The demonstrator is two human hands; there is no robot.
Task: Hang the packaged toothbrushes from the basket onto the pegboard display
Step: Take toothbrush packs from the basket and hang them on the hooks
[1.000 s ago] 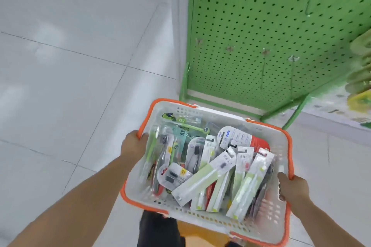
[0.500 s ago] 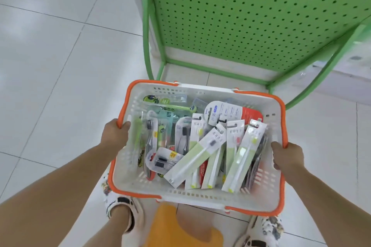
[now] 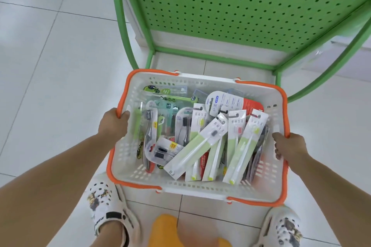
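Both hands clamped on the orange rim of a basket [image 3: 200, 84]: left grip [image 3: 113, 124], right grip [image 3: 289, 146]. Packaged toothbrushes [image 3: 195, 147] heaped between, long axes mostly pointing away toward the green pegboard [image 3: 241, 2] just beyond. Nothing hung yet; neither hand clearly nearer.

floor: glossy white square tiles with thin grey joints [image 3: 50, 70] | standing on it: green tubular metal frame of the perforated pegboard stand [image 3: 128, 46], two white perforated clogs with charms [image 3: 108, 208] worn by the person | basket: cannot tell whether it touches the floor
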